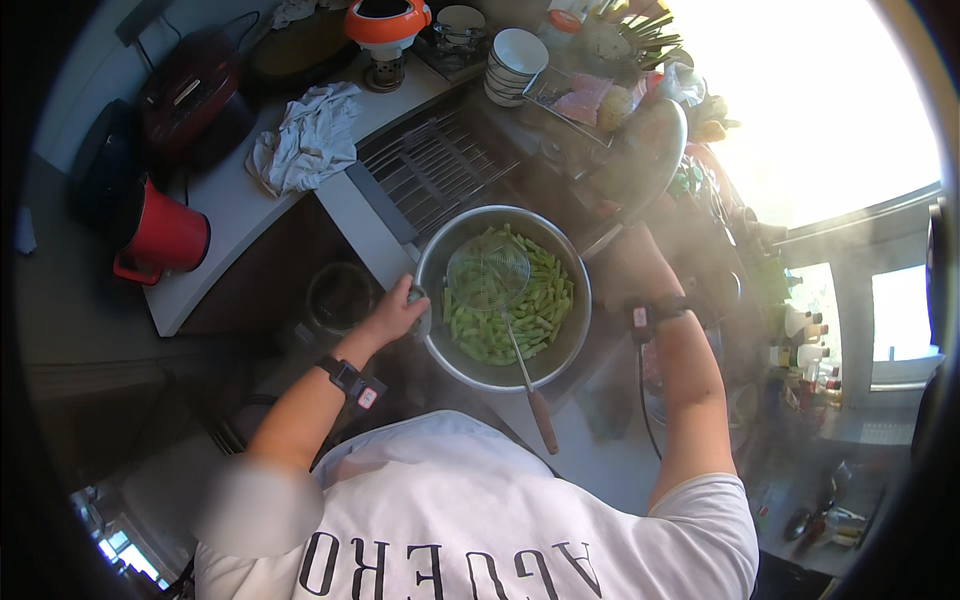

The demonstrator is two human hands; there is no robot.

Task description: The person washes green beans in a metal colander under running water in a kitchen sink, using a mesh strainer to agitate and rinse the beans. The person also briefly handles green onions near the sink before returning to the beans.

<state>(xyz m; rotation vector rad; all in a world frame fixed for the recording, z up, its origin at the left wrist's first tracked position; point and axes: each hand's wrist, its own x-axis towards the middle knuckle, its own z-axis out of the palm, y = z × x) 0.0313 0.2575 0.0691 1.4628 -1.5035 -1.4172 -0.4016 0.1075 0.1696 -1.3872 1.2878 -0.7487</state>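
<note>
A large stainless-steel basin [581, 330] sits in front of me with cut green beans [551, 315] in it. A wire-mesh skimmer [491, 274] rests on the beans, its wooden handle sticking out over the near rim. At the basin's left rim, my left hand [397, 309] is closed around a small grey-green thing, seemingly a cloth. To the right of the basin, my right hand [634, 238] reaches away from me, partly lost in steam. Just beyond it stands a tilted, round, metal-rimmed lid or pan [671, 135]; whether my fingers grip it cannot be told.
Beyond the basin is a metal rack [439, 161], with stacked bowls [517, 64] and a wire basket [566, 116] farther back. On the left counter are a crumpled cloth [311, 139] and a red jug [169, 232]. Steam blurs the right side. Bottles [806, 341] stand at far right.
</note>
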